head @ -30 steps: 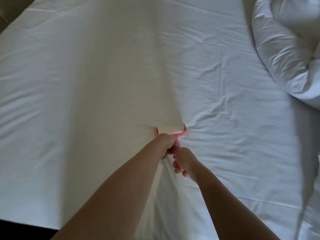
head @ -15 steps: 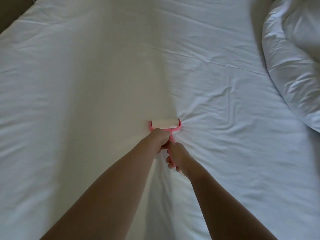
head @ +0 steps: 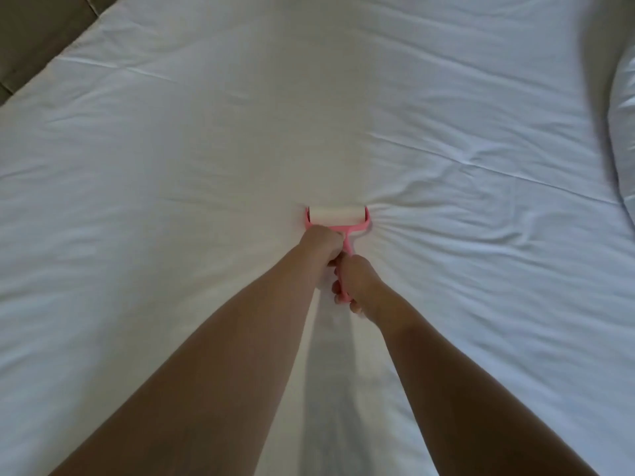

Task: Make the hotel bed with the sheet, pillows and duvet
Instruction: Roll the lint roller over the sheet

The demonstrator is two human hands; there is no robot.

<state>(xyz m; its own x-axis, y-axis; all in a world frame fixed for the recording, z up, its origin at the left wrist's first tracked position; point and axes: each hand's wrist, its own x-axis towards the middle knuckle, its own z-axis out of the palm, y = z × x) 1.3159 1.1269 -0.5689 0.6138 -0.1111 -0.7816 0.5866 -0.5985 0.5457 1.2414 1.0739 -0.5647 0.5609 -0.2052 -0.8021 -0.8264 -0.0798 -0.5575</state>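
Sheet (head: 178, 173) white, creased | pink lint roller (head: 338, 218) gripped: left hand (head: 321, 244), right hand (head: 359, 280)

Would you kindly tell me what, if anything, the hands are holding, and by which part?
A pink lint roller, by its handle: left hand near the fork, right hand at the end.

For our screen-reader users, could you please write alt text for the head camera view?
Two bare hands grip the pink handle of a lint roller, left hand ahead of right hand, pressing it into a white sheet that puckers around it. A duvet edge shows at far right.
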